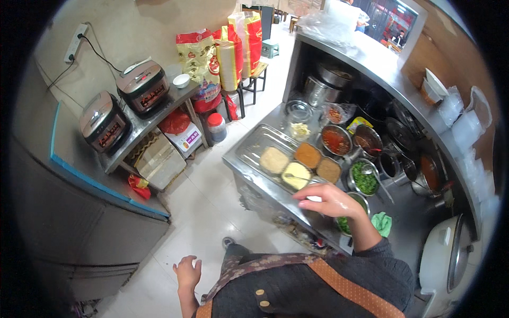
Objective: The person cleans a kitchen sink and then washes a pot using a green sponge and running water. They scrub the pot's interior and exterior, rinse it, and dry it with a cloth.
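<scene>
Over the near edge of the steel counter (258, 171) my right hand (328, 200) reaches out, fingers bent, above a small white thing (314, 198) partly hidden under it; whether the hand grips it is unclear. Just beyond the fingers sits a tub of pale yellow powder (296, 175) with a spoon in it, beside tubs of beige (274, 159), orange-brown (308, 155) and brown powder (328, 171). Bowls of chopped green herbs (365, 179) stand to the right, one partly behind my wrist. My left hand (188, 272) hangs low over the floor with fingers apart, holding nothing.
Pots of red sauce (336, 140) and dark sauce (367, 140) stand farther back under a steel shelf (358, 51). A green cloth (381, 224) and a large white cooker (441, 254) are at right. Two rice cookers (143, 87) rest on the left table; a red-lidded jar (216, 127) is on the floor.
</scene>
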A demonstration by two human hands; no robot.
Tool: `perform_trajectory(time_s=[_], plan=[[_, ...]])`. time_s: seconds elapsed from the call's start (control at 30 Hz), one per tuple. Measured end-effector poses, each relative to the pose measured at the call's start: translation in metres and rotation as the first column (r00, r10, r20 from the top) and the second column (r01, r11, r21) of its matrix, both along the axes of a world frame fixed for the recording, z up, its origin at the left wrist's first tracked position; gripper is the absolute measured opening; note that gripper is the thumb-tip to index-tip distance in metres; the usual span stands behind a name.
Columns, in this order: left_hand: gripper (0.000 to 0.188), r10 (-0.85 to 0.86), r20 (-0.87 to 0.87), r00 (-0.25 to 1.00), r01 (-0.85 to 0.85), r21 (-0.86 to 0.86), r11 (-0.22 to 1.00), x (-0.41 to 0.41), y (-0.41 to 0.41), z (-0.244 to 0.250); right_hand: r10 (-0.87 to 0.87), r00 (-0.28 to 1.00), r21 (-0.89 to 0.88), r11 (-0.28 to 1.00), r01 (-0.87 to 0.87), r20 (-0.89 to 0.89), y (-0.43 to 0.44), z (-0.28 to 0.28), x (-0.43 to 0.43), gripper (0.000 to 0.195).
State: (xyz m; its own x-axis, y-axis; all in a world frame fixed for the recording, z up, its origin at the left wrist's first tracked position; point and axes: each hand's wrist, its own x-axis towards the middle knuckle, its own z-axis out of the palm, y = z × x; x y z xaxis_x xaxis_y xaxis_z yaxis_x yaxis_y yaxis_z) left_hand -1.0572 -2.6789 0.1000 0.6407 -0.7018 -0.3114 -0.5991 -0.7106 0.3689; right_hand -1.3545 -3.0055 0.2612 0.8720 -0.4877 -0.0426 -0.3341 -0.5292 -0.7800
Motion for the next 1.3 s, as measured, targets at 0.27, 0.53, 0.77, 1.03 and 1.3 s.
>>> perform_trajectory(time_s=[0.27,0.53,0.77,1.03,1.3], plan=[[0.021,0.219,0.182,0.959,-0.190,-0.163,0.968,0.226,-0.023,0.028,0.231,0.973,0.063,0.971,-0.231,0.009,-0.035,-0.001,0.207,0.033],[0.028,0.348,0.166,0.923,-0.203,-0.558,0.804,0.464,-0.134,0.040,0.010,0.999,0.198,0.980,-0.016,0.031,-0.114,-0.027,0.294,0.034],[0.061,0.598,0.498,0.628,-0.365,-0.490,0.792,0.694,-0.228,0.077,-0.220,0.962,0.276,0.946,0.169,0.164,-0.193,-0.033,0.398,0.032],[0.087,0.760,0.100,0.642,-0.686,-0.368,0.628,0.791,-0.280,0.088,-0.240,0.960,0.198,0.958,0.210,0.144,-0.227,-0.025,0.478,0.026],[0.121,0.628,0.083,0.774,-0.607,-0.188,0.772,0.798,-0.273,0.087,-0.567,0.823,0.450,0.745,0.493,0.037,-0.225,-0.030,0.512,0.025]])
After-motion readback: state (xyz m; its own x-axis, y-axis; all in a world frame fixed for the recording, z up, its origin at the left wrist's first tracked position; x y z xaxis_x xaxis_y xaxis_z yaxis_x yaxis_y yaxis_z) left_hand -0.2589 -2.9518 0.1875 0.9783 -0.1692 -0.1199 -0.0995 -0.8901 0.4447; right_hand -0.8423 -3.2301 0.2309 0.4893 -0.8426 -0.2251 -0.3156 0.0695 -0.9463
